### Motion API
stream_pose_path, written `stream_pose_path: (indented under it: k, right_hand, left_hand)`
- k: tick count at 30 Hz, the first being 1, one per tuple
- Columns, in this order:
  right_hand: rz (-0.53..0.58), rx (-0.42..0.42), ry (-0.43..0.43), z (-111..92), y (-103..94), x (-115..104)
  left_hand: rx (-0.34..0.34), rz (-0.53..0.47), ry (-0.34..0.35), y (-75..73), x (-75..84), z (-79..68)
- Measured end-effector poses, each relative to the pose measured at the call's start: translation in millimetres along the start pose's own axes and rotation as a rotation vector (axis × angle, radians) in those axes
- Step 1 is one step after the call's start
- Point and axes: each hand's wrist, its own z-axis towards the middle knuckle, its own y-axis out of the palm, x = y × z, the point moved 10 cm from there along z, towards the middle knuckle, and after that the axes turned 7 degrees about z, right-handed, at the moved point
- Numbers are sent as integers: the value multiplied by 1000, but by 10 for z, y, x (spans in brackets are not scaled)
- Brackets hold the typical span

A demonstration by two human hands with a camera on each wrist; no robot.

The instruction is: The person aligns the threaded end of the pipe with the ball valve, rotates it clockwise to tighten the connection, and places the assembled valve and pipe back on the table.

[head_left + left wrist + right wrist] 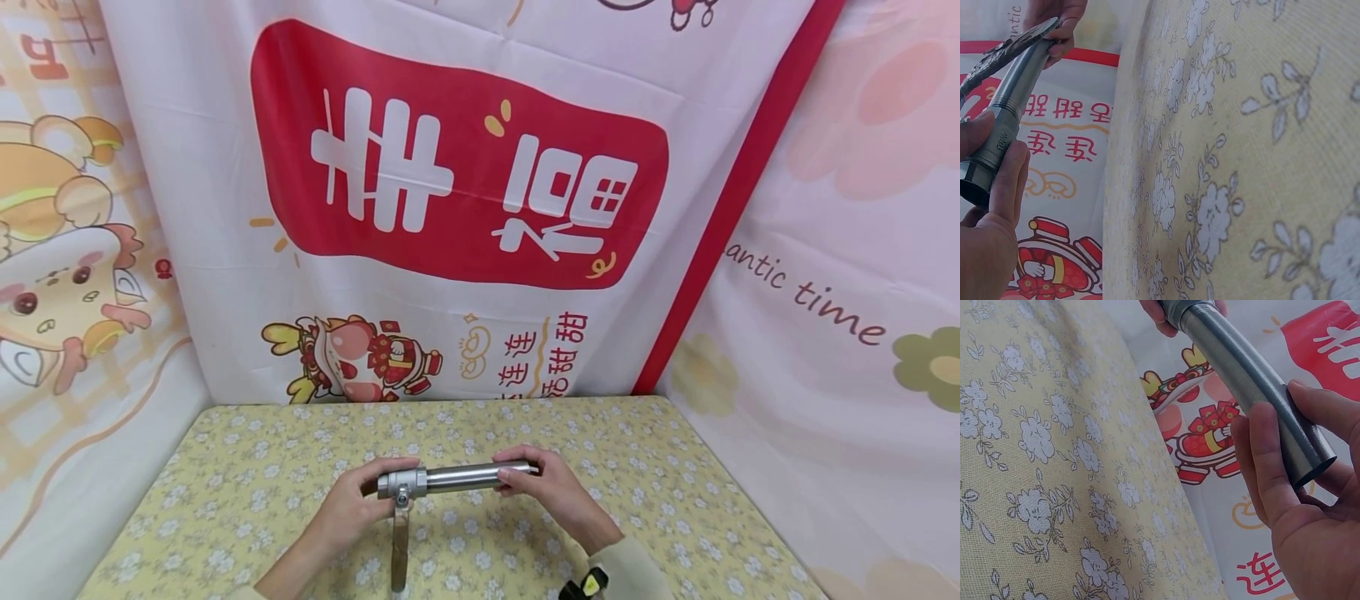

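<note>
Both hands hold a metal ball valve joined to a straight steel pipe, roughly level above the table. My left hand grips the valve body at its outer end, thumb and fingers on opposite sides, as the left wrist view also shows. From the valve a long lever handle points toward me; its surface looks worn or wrapped. My right hand grips the pipe near its far end. In the right wrist view the pipe's open end shows between thumb and fingers.
Below the hands lies a table with a yellow floral cloth. Printed fabric hangs behind it and along the left and right sides. A dark band with a yellow-marked device sits at the right sleeve.
</note>
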Motion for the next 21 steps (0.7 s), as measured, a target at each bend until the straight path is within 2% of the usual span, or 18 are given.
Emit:
stream_pose_path:
  k: [10,21]
  right_hand:
    - [-1,21,-18,22,10,-4]
    - [-12,-11,-16,-7,17,-1]
  left_hand:
    - [0,12,6,1,-11,-1]
    - [1,-4,-13,5,-40,7]
